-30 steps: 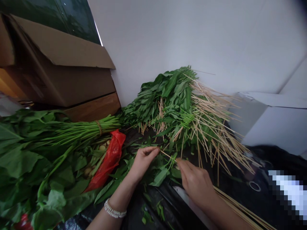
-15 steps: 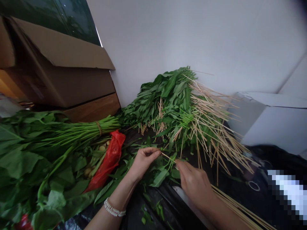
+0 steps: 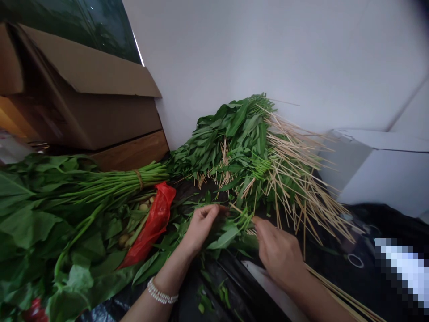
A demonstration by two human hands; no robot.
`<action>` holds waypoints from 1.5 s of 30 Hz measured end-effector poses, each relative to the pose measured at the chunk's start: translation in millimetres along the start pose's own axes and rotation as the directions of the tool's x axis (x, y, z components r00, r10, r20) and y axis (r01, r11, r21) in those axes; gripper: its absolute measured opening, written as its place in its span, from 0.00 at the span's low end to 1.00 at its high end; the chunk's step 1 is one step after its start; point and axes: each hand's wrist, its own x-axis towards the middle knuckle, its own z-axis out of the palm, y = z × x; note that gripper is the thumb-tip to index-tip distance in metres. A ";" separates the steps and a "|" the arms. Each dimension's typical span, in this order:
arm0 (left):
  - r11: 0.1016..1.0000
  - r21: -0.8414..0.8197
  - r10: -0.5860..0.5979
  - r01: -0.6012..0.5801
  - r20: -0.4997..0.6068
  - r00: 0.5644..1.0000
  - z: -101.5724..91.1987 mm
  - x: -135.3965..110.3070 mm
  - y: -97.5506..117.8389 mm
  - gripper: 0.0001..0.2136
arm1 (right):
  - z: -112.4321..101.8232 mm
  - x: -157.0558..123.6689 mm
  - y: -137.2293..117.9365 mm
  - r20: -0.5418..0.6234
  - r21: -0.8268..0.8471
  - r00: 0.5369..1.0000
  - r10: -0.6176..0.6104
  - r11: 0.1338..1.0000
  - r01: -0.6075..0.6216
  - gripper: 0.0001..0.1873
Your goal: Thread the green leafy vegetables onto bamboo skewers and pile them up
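My left hand (image 3: pixel 200 226) pinches a leafy green sprig (image 3: pixel 228 232) at its stem end, fingers closed. My right hand (image 3: pixel 277 252) is closed on a thin bamboo skewer (image 3: pixel 238 210) whose tip pokes out through the leaves between the two hands. Both hands work low over a black plastic sheet (image 3: pixel 231 290). Just behind them lies a heap of skewered greens (image 3: pixel 254 152), its many bare skewer ends fanning out to the right.
A tied bundle of long-stemmed greens (image 3: pixel 110 183) and loose broad leaves fill the left. A red plastic bag (image 3: pixel 152 226) lies beside them. Cardboard boxes (image 3: pixel 83 103) stand at back left, a white box (image 3: pixel 378 174) at right. Loose skewers (image 3: pixel 338 293) lie under my right forearm.
The skewer has been pushed further into the sprig. The leaves have bunched up between my hands, and my right hand has shifted slightly right and down.
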 end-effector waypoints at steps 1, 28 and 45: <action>1.000 0.005 -0.004 0.004 -0.048 0.999 -1.9 0.8 0.5 0.23 | -2.5 1.4 4.5 -0.046 -0.021 0.999 0.019 1.000 -0.020 0.14; 0.808 0.551 0.138 -0.207 0.165 0.977 -55.7 -33.0 25.2 0.07 | -15.4 5.9 25.2 -0.236 0.036 0.943 0.233 0.972 -0.231 0.12; 0.306 0.898 0.127 -0.315 0.290 0.949 -52.1 -67.5 22.1 0.03 | -4.6 2.0 18.5 -0.057 -0.055 0.997 -0.057 0.997 0.053 0.11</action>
